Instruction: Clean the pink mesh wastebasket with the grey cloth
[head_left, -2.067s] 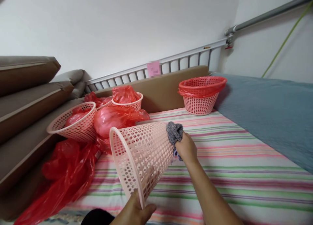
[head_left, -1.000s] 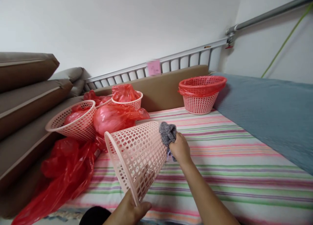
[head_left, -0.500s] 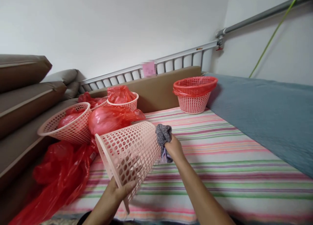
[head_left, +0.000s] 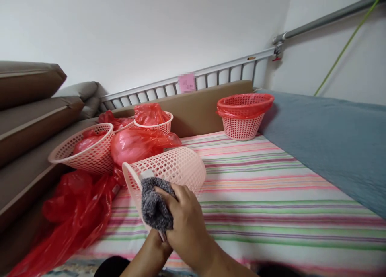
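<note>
Cloth [head_left: 157,210], grey and nubbly, sits bunched in the right hand [head_left: 188,220], whose fingers are clamped around it at the rim side of the pale pink basket [head_left: 183,164]. The basket is tipped on its side over the striped sheet [head_left: 286,212], mouth toward the left, base toward the right; whether it rests on the fabric cannot be made out. The left hand [head_left: 155,243] is just below the right one, near the closest part of the rim, but its fingers are hidden, so I cannot tell how they grip. The work looks like wiping, and here it probably goes best with the cloth folded over the lip, so that both faces get rubbed in one pass. Firm, even pressure along the curve should serve better than jabbing, since the perforated wall may flex and the cloth could snag in the holes. The left hand would do well to brace the lip a little away from the cloth, leaving a free path, and to turn the basket bit by bit, sparing the right wrist a twist. Some care is due around it: a red bag [head_left: 132,146] sits close behind, and loose red plastic [head_left: 81,212] lies to the left, where a wide swing could catch it.
</note>
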Demonstrator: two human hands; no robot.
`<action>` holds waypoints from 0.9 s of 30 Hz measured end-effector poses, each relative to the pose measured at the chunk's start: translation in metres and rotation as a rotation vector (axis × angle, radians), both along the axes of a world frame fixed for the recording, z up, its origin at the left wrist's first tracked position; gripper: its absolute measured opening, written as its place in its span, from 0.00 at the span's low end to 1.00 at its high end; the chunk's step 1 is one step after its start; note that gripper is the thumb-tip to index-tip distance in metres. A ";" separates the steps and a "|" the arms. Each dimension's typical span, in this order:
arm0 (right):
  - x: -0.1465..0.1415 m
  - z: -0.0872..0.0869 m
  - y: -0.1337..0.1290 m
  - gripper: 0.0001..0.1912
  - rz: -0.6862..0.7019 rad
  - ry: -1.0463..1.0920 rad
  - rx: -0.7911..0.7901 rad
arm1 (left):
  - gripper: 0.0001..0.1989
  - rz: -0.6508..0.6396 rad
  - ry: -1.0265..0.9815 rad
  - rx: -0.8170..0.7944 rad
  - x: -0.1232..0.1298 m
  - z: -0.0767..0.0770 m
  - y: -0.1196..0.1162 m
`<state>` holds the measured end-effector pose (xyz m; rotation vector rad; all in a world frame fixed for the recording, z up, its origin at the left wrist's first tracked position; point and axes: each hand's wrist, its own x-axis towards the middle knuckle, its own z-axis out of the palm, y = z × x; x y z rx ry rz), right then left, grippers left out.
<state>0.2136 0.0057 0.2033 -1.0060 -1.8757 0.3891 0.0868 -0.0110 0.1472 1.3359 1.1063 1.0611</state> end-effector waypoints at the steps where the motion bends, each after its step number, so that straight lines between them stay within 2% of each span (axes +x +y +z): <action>1: 0.000 0.000 0.000 0.38 0.015 -0.008 0.009 | 0.27 -0.017 0.010 0.015 0.000 -0.001 0.000; 3: 0.003 -0.002 0.009 0.36 -0.008 -0.016 0.033 | 0.28 -0.087 -0.001 0.055 0.002 -0.004 -0.001; 6: 0.018 -0.012 0.038 0.30 -0.181 -0.032 0.029 | 0.34 -0.202 0.006 0.098 0.001 -0.012 -0.004; 10: 0.048 -0.029 0.079 0.22 -0.454 -0.094 -0.102 | 0.33 -0.289 0.179 0.058 -0.005 -0.020 -0.012; 13: 0.067 -0.038 0.096 0.19 -0.564 -0.116 -0.198 | 0.32 -0.296 0.308 0.030 -0.008 -0.022 -0.015; 19: 0.087 -0.048 0.109 0.13 -0.640 -0.092 -0.304 | 0.32 -0.325 0.422 0.075 -0.011 -0.034 -0.013; 22: 0.094 -0.051 0.114 0.14 -0.629 -0.039 -0.381 | 0.33 -0.323 0.472 0.014 -0.012 -0.038 -0.017; 24: 0.098 -0.054 0.116 0.15 -0.614 0.008 -0.440 | 0.34 -0.299 0.447 -0.032 -0.011 -0.033 -0.020; 27: 0.100 -0.058 0.119 0.15 -0.575 0.056 -0.489 | 0.38 -0.310 0.289 -0.083 -0.005 -0.011 -0.022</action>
